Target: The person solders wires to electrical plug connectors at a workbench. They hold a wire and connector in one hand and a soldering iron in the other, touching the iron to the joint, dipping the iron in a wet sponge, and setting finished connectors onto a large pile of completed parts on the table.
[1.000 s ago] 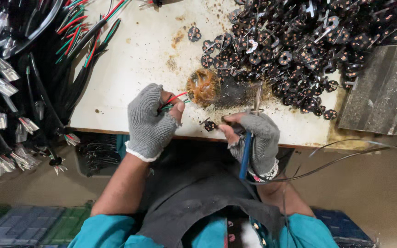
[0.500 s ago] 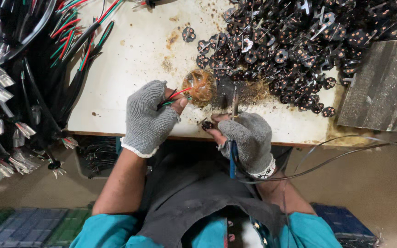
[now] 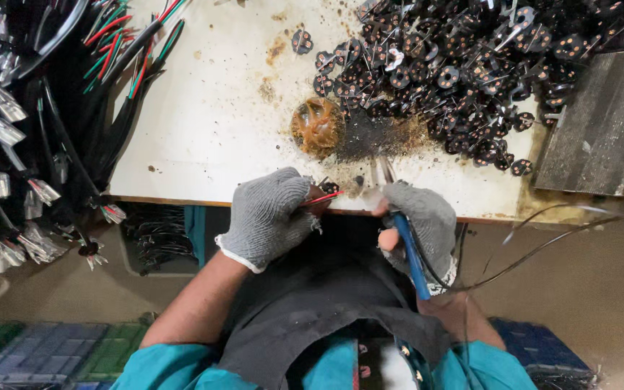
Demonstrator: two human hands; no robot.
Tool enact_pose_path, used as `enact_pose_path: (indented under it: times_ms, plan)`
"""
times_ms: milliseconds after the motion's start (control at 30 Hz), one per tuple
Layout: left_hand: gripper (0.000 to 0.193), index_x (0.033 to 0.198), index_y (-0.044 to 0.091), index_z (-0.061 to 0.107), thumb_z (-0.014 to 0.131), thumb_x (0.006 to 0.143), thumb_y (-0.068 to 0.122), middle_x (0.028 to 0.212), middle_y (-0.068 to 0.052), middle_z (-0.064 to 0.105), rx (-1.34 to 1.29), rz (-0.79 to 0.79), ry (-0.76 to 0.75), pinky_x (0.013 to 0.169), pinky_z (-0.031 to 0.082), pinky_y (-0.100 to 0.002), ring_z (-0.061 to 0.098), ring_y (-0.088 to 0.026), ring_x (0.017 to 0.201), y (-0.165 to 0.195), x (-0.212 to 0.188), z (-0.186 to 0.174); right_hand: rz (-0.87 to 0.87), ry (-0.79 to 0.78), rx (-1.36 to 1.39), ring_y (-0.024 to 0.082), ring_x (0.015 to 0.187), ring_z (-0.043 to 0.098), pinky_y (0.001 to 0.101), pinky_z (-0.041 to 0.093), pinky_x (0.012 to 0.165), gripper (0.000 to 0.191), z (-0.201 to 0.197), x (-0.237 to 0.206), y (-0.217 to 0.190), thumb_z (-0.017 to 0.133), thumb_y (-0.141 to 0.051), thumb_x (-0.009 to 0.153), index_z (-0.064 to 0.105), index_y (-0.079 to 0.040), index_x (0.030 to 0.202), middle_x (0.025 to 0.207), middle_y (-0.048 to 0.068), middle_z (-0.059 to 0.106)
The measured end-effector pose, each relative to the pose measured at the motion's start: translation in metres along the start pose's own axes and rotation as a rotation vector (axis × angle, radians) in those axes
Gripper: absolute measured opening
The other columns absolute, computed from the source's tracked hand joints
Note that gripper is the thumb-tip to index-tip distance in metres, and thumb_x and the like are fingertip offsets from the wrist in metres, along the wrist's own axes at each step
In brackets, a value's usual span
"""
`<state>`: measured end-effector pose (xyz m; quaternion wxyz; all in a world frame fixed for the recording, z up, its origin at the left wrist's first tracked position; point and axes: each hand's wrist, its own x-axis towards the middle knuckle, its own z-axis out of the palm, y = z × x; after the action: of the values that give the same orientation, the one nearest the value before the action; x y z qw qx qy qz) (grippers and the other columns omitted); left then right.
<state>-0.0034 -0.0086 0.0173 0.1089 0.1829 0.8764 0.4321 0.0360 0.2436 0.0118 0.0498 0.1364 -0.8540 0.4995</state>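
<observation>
A stained white worktable (image 3: 204,123) stands over a brownish floor (image 3: 586,289).

Stained white workbench, seen from above

The white table (image 3: 211,123) carries a heap of small black round parts with metal pins (image 3: 471,65) toward one o'clock, a brown resin lump (image 3: 317,127) at centre beside a dark scorched patch (image 3: 373,137), bundled black cables with red and green wires (image 3: 120,50) at ten o'clock, and a grey slab (image 3: 608,130) at three o'clock.

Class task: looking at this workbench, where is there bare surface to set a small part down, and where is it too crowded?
Bare patch: the white table between the cable bundle at one side and the brown resin blob. Crowded: the far corner under the heap of black discs, and the front edge by the left hand and right hand.
</observation>
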Motion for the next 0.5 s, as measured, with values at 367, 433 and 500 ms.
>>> enact_pose_path:
  times_ms: [367,433,500]
  plan:
    - [0.016,0.09,0.021,0.071,0.078,0.076,0.018,0.076,-0.005,0.06,0.157,-0.03,0.024,0.058,0.05,-0.042,0.065,-0.029,0.068,0.007,0.005,0.005,-0.175,-0.035,-0.155,0.029,0.07,0.064,0.0433,0.049,0.066,0.021,0.009,-0.013,0.016,0.074,-0.023,0.088,0.075,-0.011,0.106,0.082,0.006,0.068]
    - [0.018,0.088,0.018,0.07,0.079,0.073,0.019,0.077,-0.006,0.06,0.189,-0.033,0.024,0.057,0.049,-0.043,0.064,-0.03,0.067,0.008,0.006,0.005,-0.217,-0.054,-0.14,0.03,0.07,0.063,0.0441,0.051,0.069,0.019,0.007,-0.011,0.015,0.072,-0.022,0.086,0.074,-0.013,0.102,0.081,0.006,0.066]
    - [0.019,0.087,0.017,0.069,0.079,0.071,0.019,0.077,-0.007,0.06,0.172,-0.04,0.018,0.057,0.049,-0.043,0.064,-0.031,0.067,0.007,0.006,0.004,-0.243,-0.053,-0.123,0.029,0.07,0.063,0.0441,0.052,0.07,0.018,0.007,-0.008,0.015,0.072,-0.02,0.085,0.073,-0.013,0.101,0.079,0.005,0.065]
